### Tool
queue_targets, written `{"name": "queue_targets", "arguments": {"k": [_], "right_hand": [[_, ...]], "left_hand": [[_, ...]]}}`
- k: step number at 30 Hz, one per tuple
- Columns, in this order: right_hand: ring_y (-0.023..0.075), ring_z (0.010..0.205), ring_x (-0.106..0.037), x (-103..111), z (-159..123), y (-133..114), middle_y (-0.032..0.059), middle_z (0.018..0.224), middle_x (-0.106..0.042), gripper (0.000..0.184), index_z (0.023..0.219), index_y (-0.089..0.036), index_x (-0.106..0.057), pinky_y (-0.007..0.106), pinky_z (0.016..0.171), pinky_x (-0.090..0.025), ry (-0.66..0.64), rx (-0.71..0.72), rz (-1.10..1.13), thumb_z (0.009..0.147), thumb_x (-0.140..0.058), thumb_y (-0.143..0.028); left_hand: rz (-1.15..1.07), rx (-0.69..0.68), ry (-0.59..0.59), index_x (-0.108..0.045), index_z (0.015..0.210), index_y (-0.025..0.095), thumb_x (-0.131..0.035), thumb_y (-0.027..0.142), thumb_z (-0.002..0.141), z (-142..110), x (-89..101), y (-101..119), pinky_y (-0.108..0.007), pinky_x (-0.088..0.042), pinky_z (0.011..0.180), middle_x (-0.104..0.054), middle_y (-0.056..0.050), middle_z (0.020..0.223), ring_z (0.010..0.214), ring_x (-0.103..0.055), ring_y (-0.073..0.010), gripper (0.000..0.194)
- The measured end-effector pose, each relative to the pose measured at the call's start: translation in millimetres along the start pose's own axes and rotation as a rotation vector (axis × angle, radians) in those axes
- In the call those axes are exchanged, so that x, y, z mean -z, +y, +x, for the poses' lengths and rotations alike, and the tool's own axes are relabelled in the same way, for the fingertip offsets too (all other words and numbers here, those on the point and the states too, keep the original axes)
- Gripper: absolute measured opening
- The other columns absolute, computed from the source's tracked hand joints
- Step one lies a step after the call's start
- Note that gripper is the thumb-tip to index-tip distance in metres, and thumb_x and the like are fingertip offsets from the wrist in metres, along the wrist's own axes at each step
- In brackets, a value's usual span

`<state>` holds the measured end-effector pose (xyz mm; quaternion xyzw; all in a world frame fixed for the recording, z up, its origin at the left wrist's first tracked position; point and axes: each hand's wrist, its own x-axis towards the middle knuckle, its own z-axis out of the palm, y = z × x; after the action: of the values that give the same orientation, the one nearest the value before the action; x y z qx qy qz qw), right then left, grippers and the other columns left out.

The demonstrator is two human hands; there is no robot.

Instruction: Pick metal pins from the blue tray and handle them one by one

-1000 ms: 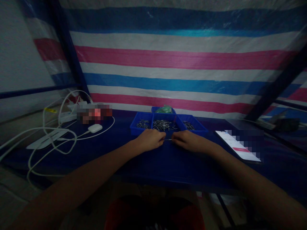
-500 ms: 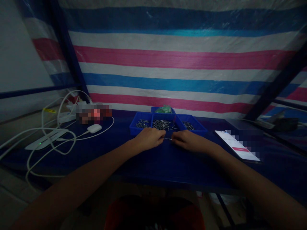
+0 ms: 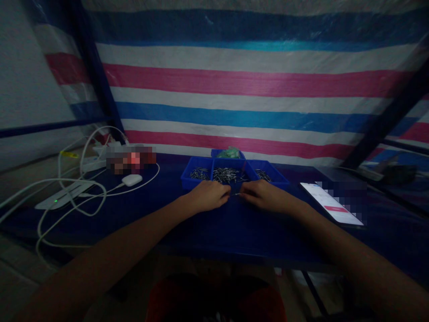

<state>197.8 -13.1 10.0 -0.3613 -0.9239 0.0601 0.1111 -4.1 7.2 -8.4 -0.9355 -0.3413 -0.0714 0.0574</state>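
My left hand [image 3: 210, 196] and my right hand [image 3: 261, 196] rest on the dark blue table [image 3: 208, 228], fingers curled, fingertips almost meeting. Between them they pinch a thin metal pin [image 3: 235, 194], held level just in front of the blue trays. The blue divided tray [image 3: 187, 178] right behind my hands holds several small metal pins in its left, middle and right compartments. A smaller blue bin with something green [image 3: 229, 154] stands behind it.
A lit phone [image 3: 330, 203] lies to the right of my right hand. On the left lie white cables [image 3: 72, 197], a white earbud-type case [image 3: 132, 180] and a power strip [image 3: 62, 195]. A striped tarpaulin [image 3: 234, 80] hangs behind the table.
Both hands have stayed in place with the pin; the fingertips have closed in slightly toward each other.
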Motion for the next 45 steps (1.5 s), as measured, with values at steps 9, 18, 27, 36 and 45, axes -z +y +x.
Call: {"name": "queue_targets", "arguments": {"k": [9,18,27,36,45], "right_hand": [[0.0122,0.063,-0.052,2.6,0.2,-1.6,0.0033,0.073,-0.059,0.015,0.081,-0.016,-0.054,0.024,0.059,-0.035,0.037,0.020,0.023,0.083,-0.039,-0.020],[0.0125,0.061,-0.052,-2.7,0.2,5.6,0.0036,0.072,-0.059,0.011,0.079,-0.016,-0.054,0.024,0.057,-0.035,-0.034,-0.046,0.016,0.078,-0.044,-0.015],[0.0117,0.059,-0.051,-8.0,1.0,4.0,0.0026,0.070,-0.058,0.009,0.077,-0.016,-0.053,0.023,0.055,-0.034,-0.046,-0.039,0.041,0.078,-0.045,-0.018],[0.0116,0.057,-0.050,-2.8,0.9,7.6,0.0017,0.067,-0.058,0.010,0.077,-0.017,-0.052,0.023,0.052,-0.033,0.024,-0.093,-0.011,0.080,-0.046,-0.024],[0.0122,0.061,-0.051,-1.7,2.1,3.3,0.0034,0.070,-0.058,0.017,0.077,-0.016,-0.052,0.024,0.056,-0.034,0.021,-0.017,-0.015,0.085,-0.040,-0.026]], "left_hand": [[0.012,-0.022,-0.012,-0.057,0.088,0.020,-0.034,0.028,0.083,-0.4,1.2,1.0,-0.026,-0.037,0.053,-0.062,-0.004,0.074,0.067,-0.057,-0.0170,0.025],[-0.029,0.007,0.041,-0.056,0.086,0.020,-0.038,0.028,0.082,-0.2,4.6,1.2,-0.024,-0.034,0.053,-0.062,-0.002,0.078,0.068,-0.055,-0.0145,0.020],[-0.098,-0.063,0.148,-0.054,0.085,0.020,-0.041,0.025,0.082,-0.6,9.0,6.1,-0.022,-0.033,0.056,-0.062,0.001,0.081,0.070,-0.055,-0.0116,0.014],[0.004,0.042,0.068,-0.053,0.086,0.019,-0.041,0.028,0.081,1.3,0.1,1.0,-0.025,-0.032,0.051,-0.061,-0.002,0.076,0.066,-0.055,-0.0151,0.015],[0.004,0.095,0.032,-0.052,0.087,0.019,-0.041,0.029,0.080,1.5,-5.6,-0.3,-0.025,-0.034,0.050,-0.061,-0.002,0.072,0.064,-0.056,-0.0164,0.016]]}}
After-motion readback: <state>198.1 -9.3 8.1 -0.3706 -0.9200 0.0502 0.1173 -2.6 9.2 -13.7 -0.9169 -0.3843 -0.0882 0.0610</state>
